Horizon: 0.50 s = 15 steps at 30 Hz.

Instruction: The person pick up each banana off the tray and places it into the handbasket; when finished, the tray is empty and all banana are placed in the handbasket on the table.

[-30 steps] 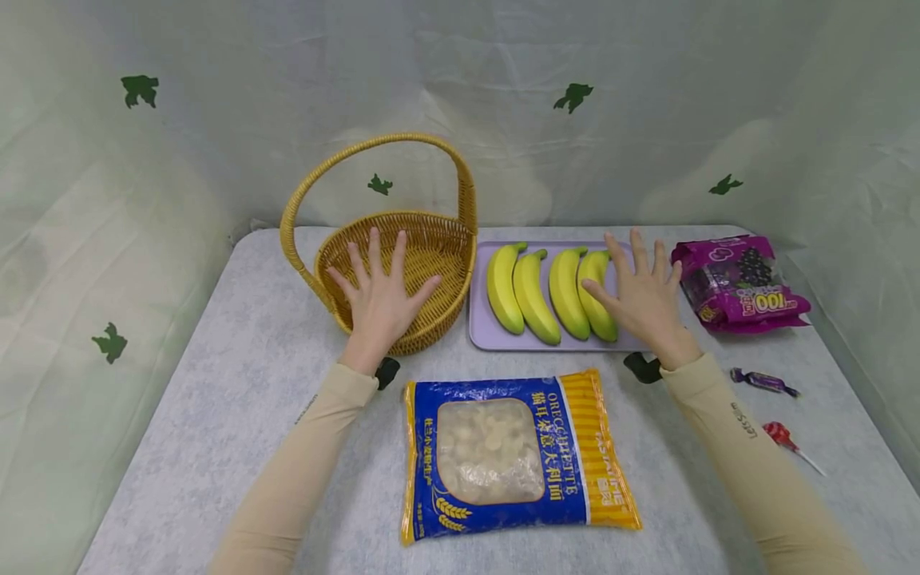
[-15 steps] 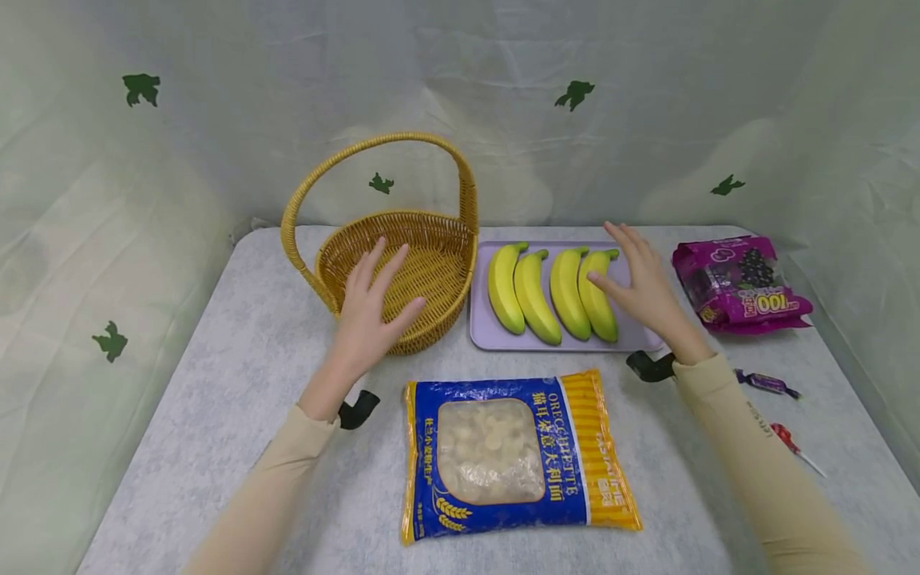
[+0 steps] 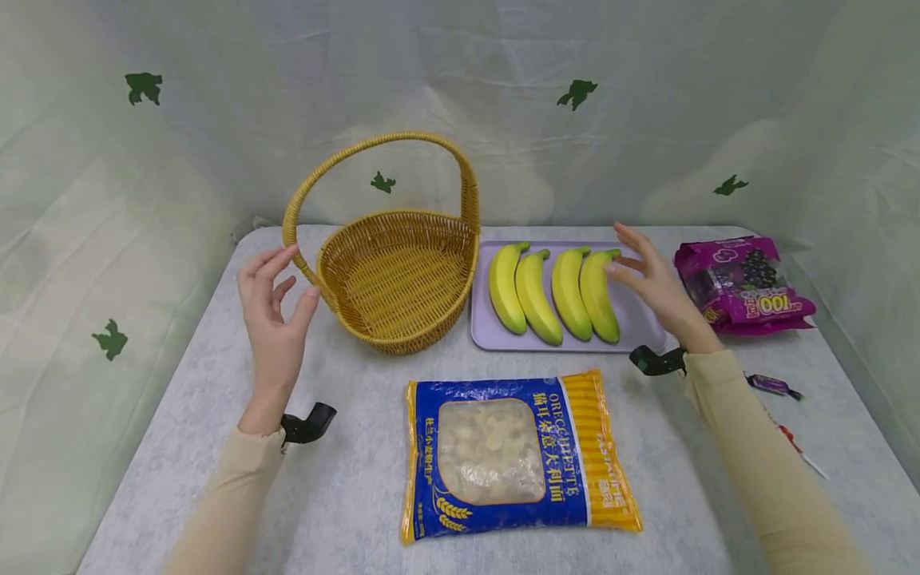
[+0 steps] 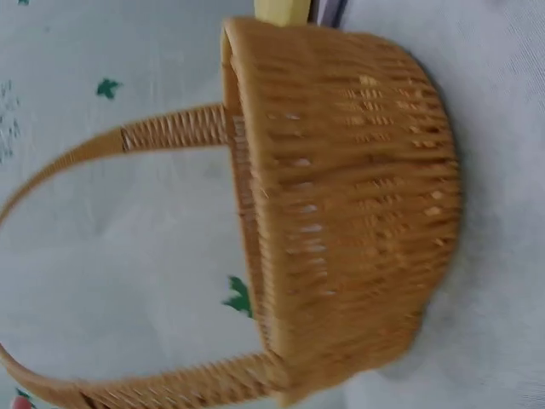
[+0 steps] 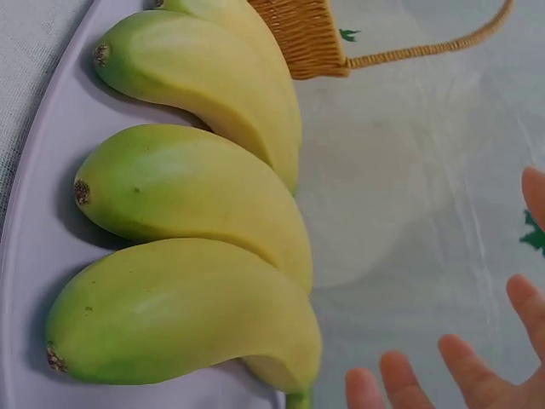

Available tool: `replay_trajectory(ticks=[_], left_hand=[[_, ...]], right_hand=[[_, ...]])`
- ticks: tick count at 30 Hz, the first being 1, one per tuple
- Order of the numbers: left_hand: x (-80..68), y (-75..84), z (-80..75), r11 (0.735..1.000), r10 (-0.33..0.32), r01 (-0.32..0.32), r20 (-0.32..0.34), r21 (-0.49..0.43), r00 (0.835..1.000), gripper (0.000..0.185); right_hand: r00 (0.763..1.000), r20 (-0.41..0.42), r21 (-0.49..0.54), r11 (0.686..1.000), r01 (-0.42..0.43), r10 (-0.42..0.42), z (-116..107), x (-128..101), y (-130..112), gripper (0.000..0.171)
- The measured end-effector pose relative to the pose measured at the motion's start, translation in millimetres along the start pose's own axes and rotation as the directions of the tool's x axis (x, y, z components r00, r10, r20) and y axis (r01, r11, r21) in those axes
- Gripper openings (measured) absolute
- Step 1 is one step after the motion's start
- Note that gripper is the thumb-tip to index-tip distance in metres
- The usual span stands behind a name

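Note:
A wicker basket [image 3: 402, 279] with a tall arched handle stands at the back left; nothing lies inside it. Beside its left side is my left hand [image 3: 275, 327], fingers loosely bent, thumb apart, holding nothing. In the left wrist view the basket [image 4: 349, 204] fills the middle. Several bananas [image 3: 569, 294] lie side by side on a lilac tray [image 3: 643, 327]. Over the tray's right part hovers my right hand [image 3: 657, 291], relaxed and holding nothing, near the rightmost banana [image 3: 599, 295]. The right wrist view shows its spread fingers [image 5: 468, 366] apart from the bananas [image 5: 187, 307].
A blue and yellow pasta bag [image 3: 496, 455] lies at the front middle. At the right are a purple candy bag [image 3: 743, 283], a wrapped candy [image 3: 772, 386] and a red lollipop [image 3: 791, 439], partly hidden by the sleeve. A pale curtain [image 3: 517, 120] closes off the back.
My left hand has moved left from over the basket to its left side, its fingers bending. My right hand has shifted slightly right and turned, its fingers less spread. The objects have stayed put.

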<state>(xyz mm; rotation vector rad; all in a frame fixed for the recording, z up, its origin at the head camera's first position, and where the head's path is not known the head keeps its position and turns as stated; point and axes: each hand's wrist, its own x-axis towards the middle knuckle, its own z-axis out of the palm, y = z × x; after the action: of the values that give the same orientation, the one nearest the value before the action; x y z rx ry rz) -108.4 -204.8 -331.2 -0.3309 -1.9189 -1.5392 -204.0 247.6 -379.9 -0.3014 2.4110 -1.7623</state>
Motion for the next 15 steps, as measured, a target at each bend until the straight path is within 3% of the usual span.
replay_trajectory(ticks=[5,9,15], left_hand=[[2.0,-11.3,-8.5,0.998,-0.050,0.050,-0.012,-0.035,0.999,0.048],[2.3,-26.9,-15.1,0.993,-0.102,0.104,0.043,-0.051,0.994,0.056],[2.1,-59.8,-22.6,0.983,-0.170,0.178,0.132,-0.049,0.976,0.067]], right_hand=[[0.997,0.041,0.062,0.995,-0.074,0.072,-3,2,7,0.069],[0.988,0.101,0.112,0.985,-0.129,0.118,-6,4,14,0.068],[0.961,0.188,0.097,0.970,-0.225,0.204,-10,7,22,0.072]])
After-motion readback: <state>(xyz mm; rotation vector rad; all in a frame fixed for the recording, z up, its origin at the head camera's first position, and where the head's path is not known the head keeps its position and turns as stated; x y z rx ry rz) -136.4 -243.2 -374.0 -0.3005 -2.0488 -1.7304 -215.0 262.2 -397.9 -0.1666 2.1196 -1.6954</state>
